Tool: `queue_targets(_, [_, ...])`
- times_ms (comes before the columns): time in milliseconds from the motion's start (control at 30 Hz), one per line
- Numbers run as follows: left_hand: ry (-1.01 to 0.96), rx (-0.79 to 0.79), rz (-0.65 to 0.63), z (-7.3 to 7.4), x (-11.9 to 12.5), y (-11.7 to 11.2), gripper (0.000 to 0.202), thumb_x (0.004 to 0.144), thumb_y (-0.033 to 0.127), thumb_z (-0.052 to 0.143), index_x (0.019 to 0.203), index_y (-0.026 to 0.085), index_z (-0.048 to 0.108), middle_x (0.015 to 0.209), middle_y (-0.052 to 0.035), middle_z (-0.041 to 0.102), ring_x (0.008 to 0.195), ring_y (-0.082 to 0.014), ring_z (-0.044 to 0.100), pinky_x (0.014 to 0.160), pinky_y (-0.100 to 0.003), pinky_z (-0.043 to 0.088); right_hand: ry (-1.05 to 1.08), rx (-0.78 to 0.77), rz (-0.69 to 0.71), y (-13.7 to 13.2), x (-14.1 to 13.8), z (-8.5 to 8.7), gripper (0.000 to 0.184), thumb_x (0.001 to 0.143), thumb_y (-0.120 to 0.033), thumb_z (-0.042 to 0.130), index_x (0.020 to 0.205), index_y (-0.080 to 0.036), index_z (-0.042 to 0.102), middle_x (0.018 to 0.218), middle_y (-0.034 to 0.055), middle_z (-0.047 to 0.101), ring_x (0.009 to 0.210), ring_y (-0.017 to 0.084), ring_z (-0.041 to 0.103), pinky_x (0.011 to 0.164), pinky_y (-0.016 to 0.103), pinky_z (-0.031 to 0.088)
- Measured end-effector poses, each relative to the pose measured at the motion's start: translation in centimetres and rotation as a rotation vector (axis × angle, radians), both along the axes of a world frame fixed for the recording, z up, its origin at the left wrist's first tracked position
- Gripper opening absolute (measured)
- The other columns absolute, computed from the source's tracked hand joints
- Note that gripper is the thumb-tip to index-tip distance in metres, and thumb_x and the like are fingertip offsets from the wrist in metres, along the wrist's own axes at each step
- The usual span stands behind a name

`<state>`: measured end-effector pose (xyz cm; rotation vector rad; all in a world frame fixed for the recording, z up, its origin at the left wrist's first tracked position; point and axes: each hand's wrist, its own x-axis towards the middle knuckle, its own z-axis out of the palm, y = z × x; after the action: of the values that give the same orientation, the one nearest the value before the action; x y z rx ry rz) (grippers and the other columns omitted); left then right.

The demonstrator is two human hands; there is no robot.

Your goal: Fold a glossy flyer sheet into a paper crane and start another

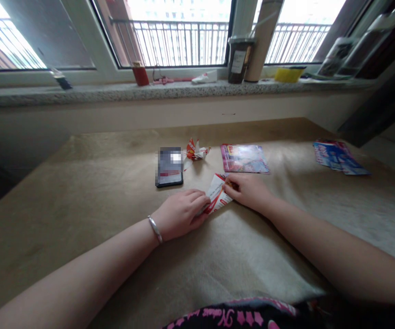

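A folded printed paper [217, 195], white with red and a little green, lies on the table between my hands. My left hand [181, 211], with a silver bangle at the wrist, presses its curled fingers on the paper's left end; its fingertips are partly hidden. At the upper right end, my right hand [247, 189] pinches the same paper with thumb and bent fingers. Just beyond stands a folded paper figure [196, 151] in orange and white. To its left is a phone [170, 168] with a blurred screen.
A pink printed leaflet stack [245, 158] lies beyond my right hand. Several blue printed leaflets [341, 157] fan out near the table's right edge. On the stone windowsill [97, 92] are a red container [140, 74], a dark lidded cup [238, 61] and a yellow item [289, 74].
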<state>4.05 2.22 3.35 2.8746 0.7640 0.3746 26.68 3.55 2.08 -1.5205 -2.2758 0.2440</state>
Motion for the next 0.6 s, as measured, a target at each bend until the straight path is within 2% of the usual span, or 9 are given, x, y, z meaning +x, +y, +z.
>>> queue_targets(100, [-0.004,0.018,-0.008,-0.13,-0.12,0.03,0.023,0.089,0.026,0.041,0.104,0.014,0.054,0.099,-0.0092,0.060,0.093,-0.0191,0.056,0.080,-0.033,0.049,-0.019,-0.012,-0.014,-0.02,-0.21,0.10,0.019,0.082,-0.033,0.048,0.071,-0.019,0.054,0.070,0.0011,0.060,0.062,0.013,0.050,0.054,0.023,0.028])
queue_targets(233, [-0.011,0.050,-0.042,-0.34,-0.29,0.16,0.031,0.090,0.024,0.039,0.119,0.021,0.050,0.104,-0.0081,0.060,0.094,-0.0188,0.055,0.079,-0.034,0.049,-0.029,-0.021,-0.037,0.05,-0.35,0.04,0.016,0.081,-0.032,0.049,0.072,-0.020,0.055,0.074,0.0013,0.061,0.063,0.013,0.051,0.053,0.023,0.028])
queue_targets(400, [-0.036,0.051,-0.063,-0.52,-0.29,0.27,0.026,0.090,0.021,0.039,0.110,0.020,0.056,0.100,-0.0077,0.061,0.095,-0.0180,0.055,0.079,-0.031,0.049,-0.025,-0.010,-0.034,0.26,-0.30,-0.35,0.016,0.082,-0.031,0.049,0.073,-0.020,0.056,0.076,0.0021,0.062,0.065,0.014,0.052,0.055,0.024,0.030])
queue_targets(600, [-0.032,0.030,-0.045,-0.79,-0.37,0.37,0.027,0.090,0.021,0.040,0.111,0.021,0.058,0.102,-0.0070,0.060,0.096,-0.0178,0.054,0.082,-0.032,0.048,-0.029,-0.006,-0.044,0.26,-0.23,-0.45,0.016,0.085,-0.031,0.047,0.079,-0.020,0.058,0.088,0.0036,0.060,0.074,0.015,0.054,0.062,0.024,0.035])
